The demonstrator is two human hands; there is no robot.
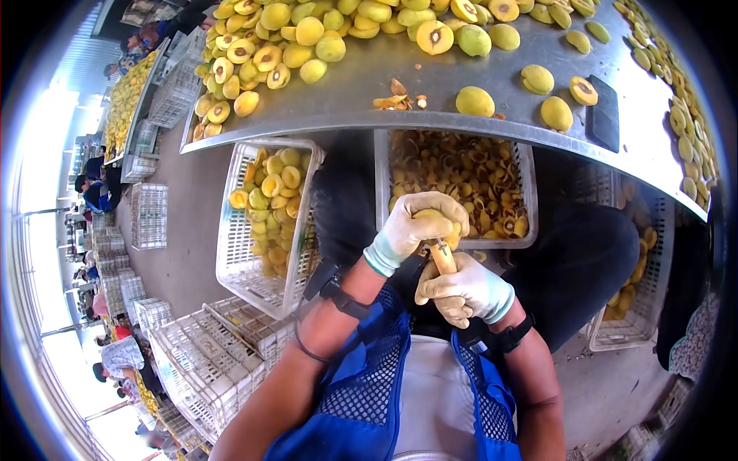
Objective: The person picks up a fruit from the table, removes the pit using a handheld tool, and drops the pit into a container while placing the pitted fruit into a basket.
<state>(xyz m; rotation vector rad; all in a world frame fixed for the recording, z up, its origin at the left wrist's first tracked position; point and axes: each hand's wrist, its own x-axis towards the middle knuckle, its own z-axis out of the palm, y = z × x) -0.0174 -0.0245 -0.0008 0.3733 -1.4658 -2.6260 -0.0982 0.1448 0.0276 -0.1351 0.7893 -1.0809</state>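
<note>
My left hand (pixel 415 224), in a pale work glove, is closed around a yellow peach (pixel 452 233) in front of my lap. My right hand (pixel 463 290), gloved as well, grips the wooden handle of a pitting tool (pixel 443 260). Its metal end points up at the underside of the peach; my fingers partly hide where the two meet. Behind the hands, a white crate (pixel 533 192) holds a heap of brown and yellow peach scraps.
Whole and halved peaches (pixel 310 32) cover the far part of the metal table (pixel 338 100); a dark flat object (pixel 603 115) lies right. Crates of peaches (pixel 231 230) (pixel 665 253) flank my legs. Stacked crates (pixel 204 361) stand lower left. Other people sit far left.
</note>
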